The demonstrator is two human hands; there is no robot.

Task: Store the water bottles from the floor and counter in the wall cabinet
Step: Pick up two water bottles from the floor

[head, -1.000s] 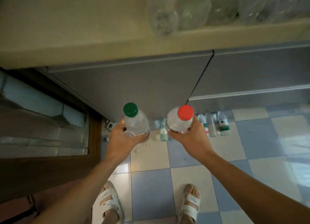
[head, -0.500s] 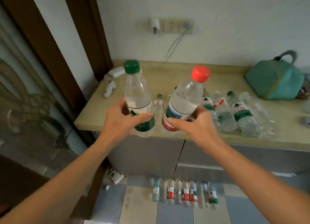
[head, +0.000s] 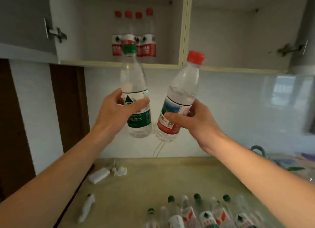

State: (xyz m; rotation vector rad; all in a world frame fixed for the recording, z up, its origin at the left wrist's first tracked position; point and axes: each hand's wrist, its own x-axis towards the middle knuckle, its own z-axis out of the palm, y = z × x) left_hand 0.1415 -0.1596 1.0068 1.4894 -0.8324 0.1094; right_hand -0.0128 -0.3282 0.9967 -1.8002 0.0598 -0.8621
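Clear plastic bottles lay in a row on the beige counter [head: 153,181] at the near edge. Above it, the left hand [head: 117,110] was wrapped around the label of an upright green-capped bottle [head: 135,98], and the right hand [head: 192,120] clasped a tilted red-capped bottle [head: 180,98], bases nearly touching. Beyond them, the open wall cabinet [head: 184,31] held four red-capped bottles [head: 134,34] standing upright in its left compartment.
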